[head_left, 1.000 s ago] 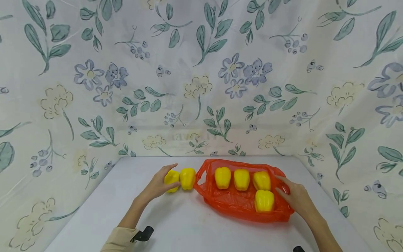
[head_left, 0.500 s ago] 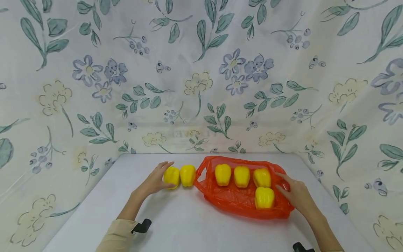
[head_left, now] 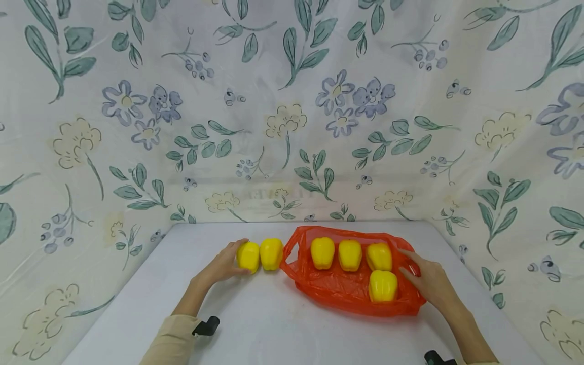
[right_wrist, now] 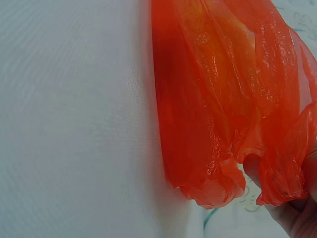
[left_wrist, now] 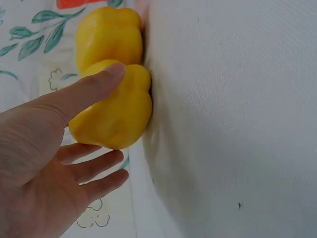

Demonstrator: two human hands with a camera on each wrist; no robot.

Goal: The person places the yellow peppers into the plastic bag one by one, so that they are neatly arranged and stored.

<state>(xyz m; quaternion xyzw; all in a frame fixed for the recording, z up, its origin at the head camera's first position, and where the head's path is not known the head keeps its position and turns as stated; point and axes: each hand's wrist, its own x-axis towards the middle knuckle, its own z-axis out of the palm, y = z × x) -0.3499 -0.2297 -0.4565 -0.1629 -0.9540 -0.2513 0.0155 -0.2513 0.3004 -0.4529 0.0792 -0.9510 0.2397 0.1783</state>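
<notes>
We judge this as grasping: our half-curled left hand [head_left: 222, 264] pinches the leftmost pepper [head_left: 249, 257], our right hand [head_left: 431, 284] the red bag [head_left: 337, 293]; next calls for careful lifting.

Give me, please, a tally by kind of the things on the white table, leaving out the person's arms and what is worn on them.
Yellow bell peppers: 6
Red plastic bag: 1
Total: 7
</notes>
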